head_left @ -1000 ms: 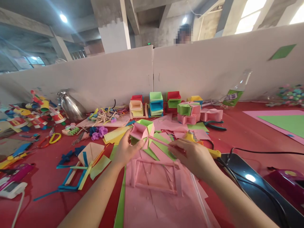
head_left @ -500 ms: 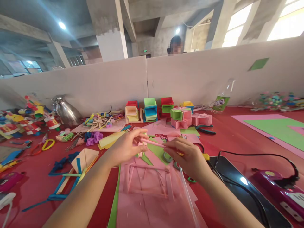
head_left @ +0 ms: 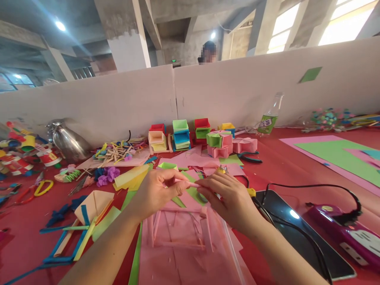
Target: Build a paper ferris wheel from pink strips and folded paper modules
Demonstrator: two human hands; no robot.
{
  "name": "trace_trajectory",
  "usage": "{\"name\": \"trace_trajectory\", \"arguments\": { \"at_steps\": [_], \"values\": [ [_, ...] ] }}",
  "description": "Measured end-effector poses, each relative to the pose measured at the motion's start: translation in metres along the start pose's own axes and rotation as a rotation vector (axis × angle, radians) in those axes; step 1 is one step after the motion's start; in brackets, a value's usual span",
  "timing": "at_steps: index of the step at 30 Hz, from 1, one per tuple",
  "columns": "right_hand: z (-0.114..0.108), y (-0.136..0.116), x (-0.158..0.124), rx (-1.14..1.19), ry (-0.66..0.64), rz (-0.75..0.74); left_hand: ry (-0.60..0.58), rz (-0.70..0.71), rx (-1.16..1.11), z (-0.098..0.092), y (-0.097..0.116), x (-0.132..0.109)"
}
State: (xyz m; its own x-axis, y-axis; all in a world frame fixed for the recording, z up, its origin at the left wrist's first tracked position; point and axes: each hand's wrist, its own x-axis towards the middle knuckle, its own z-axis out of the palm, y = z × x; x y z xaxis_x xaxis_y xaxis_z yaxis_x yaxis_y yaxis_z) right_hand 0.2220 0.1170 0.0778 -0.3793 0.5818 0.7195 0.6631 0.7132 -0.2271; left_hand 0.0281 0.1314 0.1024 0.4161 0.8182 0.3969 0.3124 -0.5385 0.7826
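A thin pink rolled paper tube [head_left: 192, 185] runs level between my two hands. My left hand [head_left: 162, 192] pinches its left part between thumb and fingers. At its right end, the fingertips of my right hand [head_left: 227, 198] are closed on it. Just below lies a pink paper frame [head_left: 179, 243] made of similar tubes, resting on pink paper sheets [head_left: 160, 267]. Left of my left forearm stands a small paper chair-like piece [head_left: 93, 208] with a peach panel and blue and yellow strips. Green and pink paper scraps lie behind my hands.
Folded paper boxes [head_left: 181, 136] and pink paper shapes [head_left: 221, 144] line the back by the white partition [head_left: 118, 99]. A metal jug [head_left: 68, 138] and scissors [head_left: 43, 188] are left. A glass bottle [head_left: 268, 118], black tablet-like slab [head_left: 299, 233] and purple power strip [head_left: 341, 225] with cables are right.
My hands have come closer together along the pink tube, so less of it shows between them. The view has turned slightly to the right.
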Motion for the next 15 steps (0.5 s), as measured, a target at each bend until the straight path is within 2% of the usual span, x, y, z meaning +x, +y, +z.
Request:
{"name": "trace_trajectory", "arguments": {
  "at_steps": [6, 11, 15],
  "values": [
    [0.0051, 0.0005, -0.0007, -0.103, -0.046, -0.01, 0.005, -0.106, -0.128, 0.0046, -0.0047, 0.0006],
    [0.0065, 0.0001, -0.0012, -0.157, -0.042, -0.05, -0.014, -0.151, -0.098, 0.0041, -0.0035, -0.0004],
    [0.008, 0.0001, 0.0, -0.169, -0.052, -0.026, -0.024, -0.137, -0.064, 0.0025, -0.0045, 0.0008]
  ]
}}
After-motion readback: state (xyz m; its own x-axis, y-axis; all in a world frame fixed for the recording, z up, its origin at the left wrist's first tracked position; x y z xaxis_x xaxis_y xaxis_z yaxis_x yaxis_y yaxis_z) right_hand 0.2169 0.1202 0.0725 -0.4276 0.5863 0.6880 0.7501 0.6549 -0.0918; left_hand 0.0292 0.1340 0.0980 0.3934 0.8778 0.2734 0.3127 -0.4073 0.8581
